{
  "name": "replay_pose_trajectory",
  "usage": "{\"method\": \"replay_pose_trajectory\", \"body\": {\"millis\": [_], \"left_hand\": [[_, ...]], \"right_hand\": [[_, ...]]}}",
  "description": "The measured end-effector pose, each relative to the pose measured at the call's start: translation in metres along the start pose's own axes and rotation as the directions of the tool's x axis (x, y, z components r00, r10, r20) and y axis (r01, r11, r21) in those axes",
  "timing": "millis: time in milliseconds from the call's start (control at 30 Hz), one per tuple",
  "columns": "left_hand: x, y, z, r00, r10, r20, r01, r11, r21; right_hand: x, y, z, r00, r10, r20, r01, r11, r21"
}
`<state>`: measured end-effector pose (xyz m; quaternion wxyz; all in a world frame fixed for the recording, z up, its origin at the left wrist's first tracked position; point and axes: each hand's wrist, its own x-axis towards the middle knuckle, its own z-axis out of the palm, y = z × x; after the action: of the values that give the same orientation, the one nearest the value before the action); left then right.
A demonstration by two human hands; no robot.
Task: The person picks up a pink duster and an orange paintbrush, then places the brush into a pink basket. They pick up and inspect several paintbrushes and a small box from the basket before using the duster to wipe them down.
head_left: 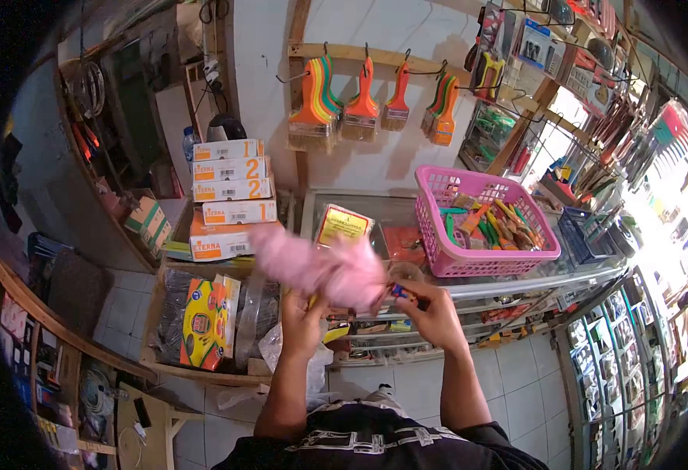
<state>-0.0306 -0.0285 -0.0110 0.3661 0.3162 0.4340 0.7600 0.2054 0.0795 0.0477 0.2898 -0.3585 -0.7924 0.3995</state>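
In front of my body, my left hand (303, 325) is closed on a soft pink cloth (312, 262), which is smeared by motion. A bit of something yellow shows by those fingers. My right hand (434, 317) is closed too, its fingers pinching a small dark item with blue and orange marks (403, 294) against the right end of the cloth. What kind of item it is I cannot make out. Behind the cloth, a packet with a yellow label (344, 225) lies on the glass counter (485, 291).
A pink plastic basket (485, 262) of colourful-handled brushes stands on the counter. Stacked ETERNA boxes (230, 211) rise at left, above a wooden bin holding a yellow-red box (207, 323). Paintbrushes (359, 117) hang on the wall. A blue crate (586, 231) sits right.
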Motion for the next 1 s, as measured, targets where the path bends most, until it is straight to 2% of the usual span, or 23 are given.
{"method": "replay_pose_trajectory", "body": {"millis": [100, 133, 200, 300, 333, 433, 467, 533, 600, 633, 700, 733, 767, 833, 867, 967, 1000], "left_hand": [[0.000, 0.019, 0.014, 0.999, 0.000, 0.041, -0.002, 0.999, 0.045], [-0.001, 0.022, 0.016, 0.997, -0.012, 0.074, 0.014, 0.999, -0.031], [-0.001, 0.028, 0.012, 0.992, -0.072, 0.106, 0.067, 0.996, 0.053], [0.001, 0.041, 0.009, 0.980, -0.101, 0.170, 0.071, 0.982, 0.174], [0.001, 0.043, 0.008, 0.976, -0.105, 0.192, 0.064, 0.975, 0.211], [0.005, 0.048, 0.007, 0.964, 0.035, 0.265, -0.100, 0.967, 0.236], [0.005, 0.051, 0.006, 0.961, -0.012, 0.276, -0.059, 0.968, 0.245], [0.004, 0.055, 0.004, 0.949, -0.101, 0.299, 0.019, 0.964, 0.264], [0.003, 0.054, 0.006, 0.978, -0.077, 0.193, 0.024, 0.965, 0.262], [0.003, 0.053, 0.007, 0.989, -0.062, 0.137, 0.024, 0.966, 0.258], [0.010, 0.037, 0.002, 0.997, 0.059, 0.050, -0.066, 0.987, 0.147], [0.011, 0.030, 0.000, 0.994, 0.114, 0.001, -0.113, 0.989, 0.092], [0.013, 0.024, 0.000, 0.994, 0.101, -0.048, -0.099, 0.994, 0.045], [0.017, 0.025, 0.013, 0.987, 0.064, -0.146, -0.072, 0.996, -0.050], [0.021, 0.018, 0.014, 0.987, 0.135, -0.086, -0.147, 0.978, -0.148], [0.029, 0.013, 0.021, 0.986, 0.154, -0.067, -0.161, 0.980, -0.116], [0.029, 0.016, 0.026, 0.982, 0.178, -0.056, -0.180, 0.983, -0.040]], "right_hand": [[0.012, 0.009, 0.019, 0.931, -0.137, -0.340, 0.188, 0.975, 0.121], [0.016, 0.009, 0.015, 0.951, -0.039, -0.308, 0.120, 0.960, 0.252], [0.028, 0.000, 0.004, 0.967, 0.153, -0.205, -0.031, 0.866, 0.500], [0.039, -0.016, -0.008, 0.980, 0.156, -0.124, -0.045, 0.777, 0.628], [0.040, -0.022, -0.010, 0.987, 0.107, -0.121, -0.002, 0.757, 0.654], [0.046, -0.022, -0.009, 0.996, 0.002, -0.084, 0.056, 0.726, 0.686], [0.049, -0.017, -0.005, 0.996, 0.017, -0.090, 0.046, 0.763, 0.645], [0.048, -0.018, -0.003, 1.000, 0.018, -0.005, -0.010, 0.742, 0.670], [0.046, -0.012, -0.003, 0.995, -0.003, 0.104, -0.068, 0.734, 0.676], [0.044, -0.003, -0.001, 0.992, 0.020, 0.121, -0.091, 0.776, 0.623], [0.037, 0.016, 0.004, 0.986, 0.067, 0.152, -0.135, 0.853, 0.504], [0.034, 0.020, 0.009, 0.984, 0.005, 0.177, -0.093, 0.866, 0.491], [0.032, 0.024, 0.014, 0.978, -0.057, 0.202, -0.049, 0.875, 0.481], [0.029, 0.034, 0.031, 0.958, -0.248, 0.146, 0.190, 0.925, 0.328], [0.024, 0.037, 0.034, 0.955, -0.178, 0.235, 0.044, 0.874, 0.483], [0.018, 0.036, 0.042, 0.962, -0.038, 0.270, -0.138, 0.788, 0.600], [0.016, 0.026, 0.047, 0.974, -0.048, 0.221, -0.118, 0.725, 0.678]]}}
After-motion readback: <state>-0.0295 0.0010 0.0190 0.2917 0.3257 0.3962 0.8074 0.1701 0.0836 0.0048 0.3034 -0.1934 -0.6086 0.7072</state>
